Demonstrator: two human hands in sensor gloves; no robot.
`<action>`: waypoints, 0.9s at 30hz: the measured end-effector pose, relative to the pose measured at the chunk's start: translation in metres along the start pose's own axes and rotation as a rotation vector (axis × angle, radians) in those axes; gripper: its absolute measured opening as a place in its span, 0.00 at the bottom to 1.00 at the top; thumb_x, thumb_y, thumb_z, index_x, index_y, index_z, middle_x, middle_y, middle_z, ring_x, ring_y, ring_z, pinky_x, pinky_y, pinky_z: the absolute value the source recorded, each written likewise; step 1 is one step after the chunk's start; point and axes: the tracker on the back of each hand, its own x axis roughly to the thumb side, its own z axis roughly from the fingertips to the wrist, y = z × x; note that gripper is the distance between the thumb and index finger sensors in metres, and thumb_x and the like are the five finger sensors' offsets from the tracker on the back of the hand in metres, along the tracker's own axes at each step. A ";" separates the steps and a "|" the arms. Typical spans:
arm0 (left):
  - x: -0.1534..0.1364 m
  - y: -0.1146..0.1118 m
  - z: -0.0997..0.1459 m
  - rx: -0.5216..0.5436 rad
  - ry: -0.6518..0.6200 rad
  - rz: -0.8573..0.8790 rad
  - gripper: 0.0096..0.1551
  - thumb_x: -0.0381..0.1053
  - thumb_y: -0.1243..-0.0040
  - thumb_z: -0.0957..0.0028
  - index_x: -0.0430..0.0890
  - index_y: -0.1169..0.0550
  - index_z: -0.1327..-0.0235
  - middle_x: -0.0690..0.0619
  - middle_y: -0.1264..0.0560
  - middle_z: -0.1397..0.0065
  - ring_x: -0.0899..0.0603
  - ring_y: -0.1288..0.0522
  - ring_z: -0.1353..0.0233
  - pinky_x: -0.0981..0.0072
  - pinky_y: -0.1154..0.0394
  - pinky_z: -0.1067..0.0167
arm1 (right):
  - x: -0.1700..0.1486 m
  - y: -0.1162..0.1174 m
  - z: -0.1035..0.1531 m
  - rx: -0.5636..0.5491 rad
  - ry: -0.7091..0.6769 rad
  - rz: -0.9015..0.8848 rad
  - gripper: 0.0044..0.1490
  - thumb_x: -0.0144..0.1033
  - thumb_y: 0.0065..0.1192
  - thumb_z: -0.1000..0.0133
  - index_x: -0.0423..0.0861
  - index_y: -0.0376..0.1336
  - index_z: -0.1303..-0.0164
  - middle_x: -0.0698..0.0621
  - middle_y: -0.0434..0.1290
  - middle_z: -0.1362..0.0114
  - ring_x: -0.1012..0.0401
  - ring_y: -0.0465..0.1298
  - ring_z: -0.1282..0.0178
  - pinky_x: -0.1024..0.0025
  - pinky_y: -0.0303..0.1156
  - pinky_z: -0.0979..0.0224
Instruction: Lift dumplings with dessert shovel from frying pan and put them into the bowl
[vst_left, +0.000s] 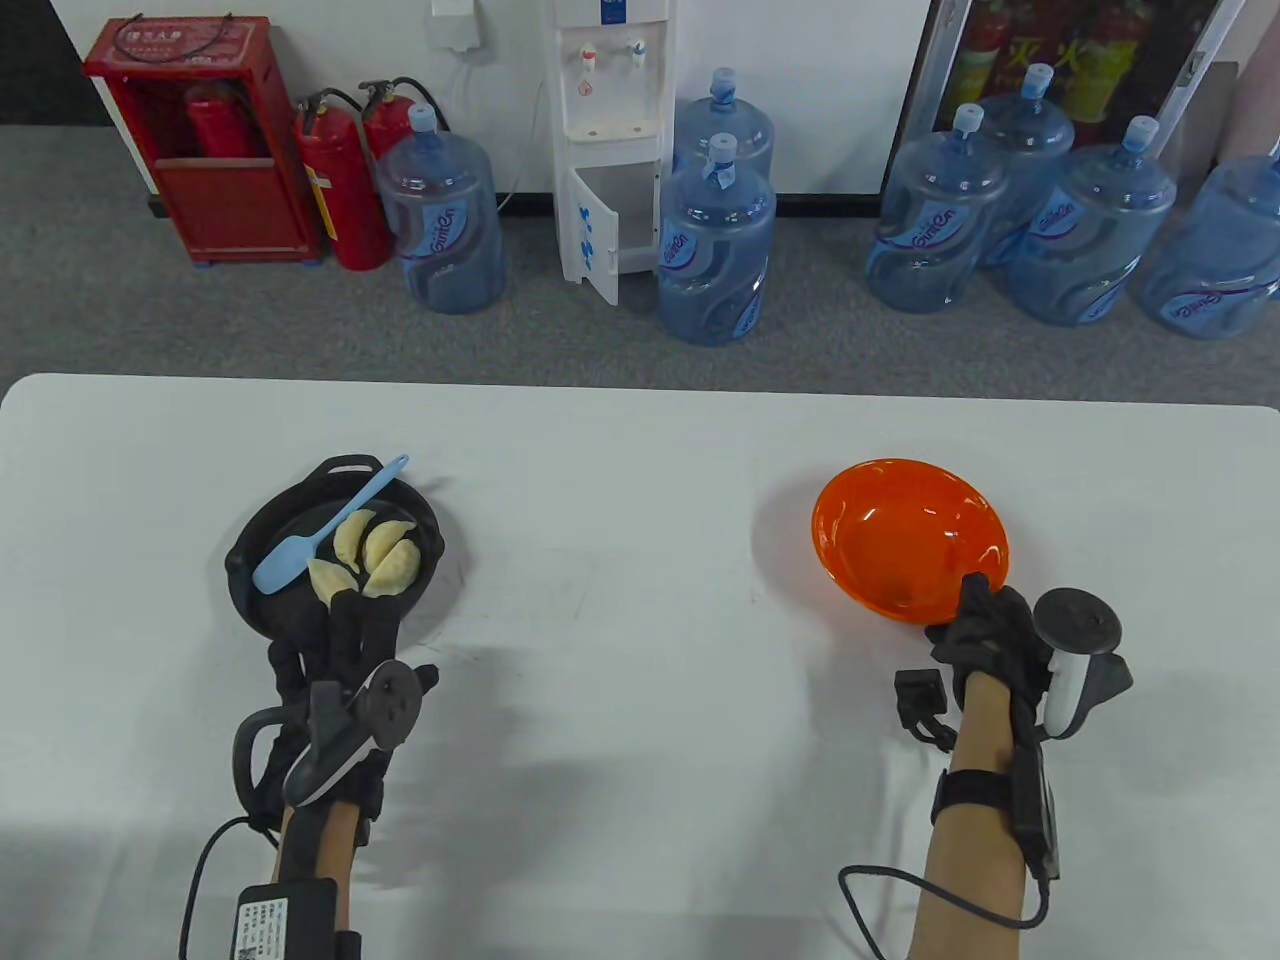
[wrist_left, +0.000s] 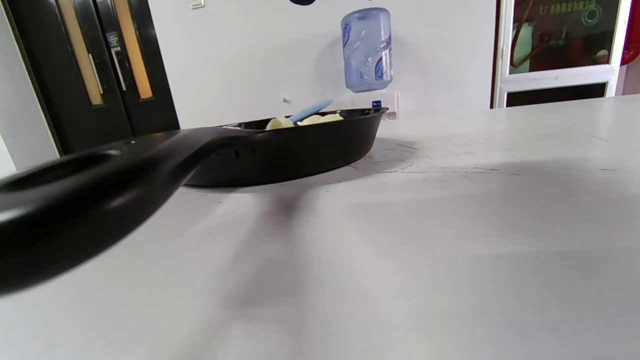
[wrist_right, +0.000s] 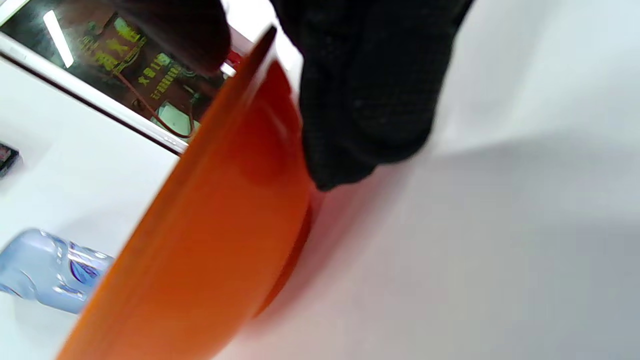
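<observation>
A black frying pan (vst_left: 262, 610) sits at the left of the white table and holds several dumplings (vst_left: 375, 560). A light blue dessert shovel (vst_left: 300, 555) lies across the pan, with its handle over the far rim. My left hand (vst_left: 345, 640) is over the pan's long handle (wrist_left: 100, 190), fingers stretched toward the pan. No fingers show on that handle in the left wrist view. An empty orange bowl (vst_left: 900, 530) stands at the right. My right hand (vst_left: 985, 620) pinches its near rim, thumb inside and a finger (wrist_right: 360, 100) against the outer wall (wrist_right: 210, 225).
Bare white tabletop (vst_left: 620, 600) lies between pan and bowl. Beyond the table's far edge, water bottles (vst_left: 715, 250), a dispenser and fire extinguishers stand on the floor. Cables trail from both wrists at the near edge.
</observation>
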 end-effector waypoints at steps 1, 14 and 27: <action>0.000 0.000 0.000 0.001 -0.001 0.000 0.45 0.71 0.67 0.40 0.56 0.54 0.11 0.44 0.58 0.09 0.30 0.61 0.13 0.35 0.56 0.21 | 0.003 -0.004 0.002 -0.010 -0.015 0.039 0.48 0.52 0.50 0.28 0.26 0.51 0.14 0.24 0.64 0.21 0.48 0.84 0.43 0.65 0.84 0.44; 0.000 -0.001 0.001 -0.008 -0.002 0.046 0.45 0.70 0.66 0.39 0.56 0.54 0.10 0.44 0.58 0.09 0.30 0.60 0.13 0.35 0.55 0.21 | 0.067 -0.048 0.087 -0.149 -0.506 0.317 0.43 0.56 0.46 0.29 0.43 0.52 0.08 0.39 0.51 0.07 0.38 0.62 0.16 0.43 0.68 0.22; 0.006 -0.001 0.006 -0.016 -0.028 0.044 0.45 0.70 0.66 0.39 0.56 0.54 0.10 0.43 0.59 0.09 0.29 0.61 0.13 0.34 0.56 0.21 | 0.056 0.036 0.174 -0.034 -0.846 0.545 0.47 0.60 0.40 0.29 0.48 0.39 0.05 0.40 0.35 0.06 0.37 0.41 0.10 0.31 0.49 0.18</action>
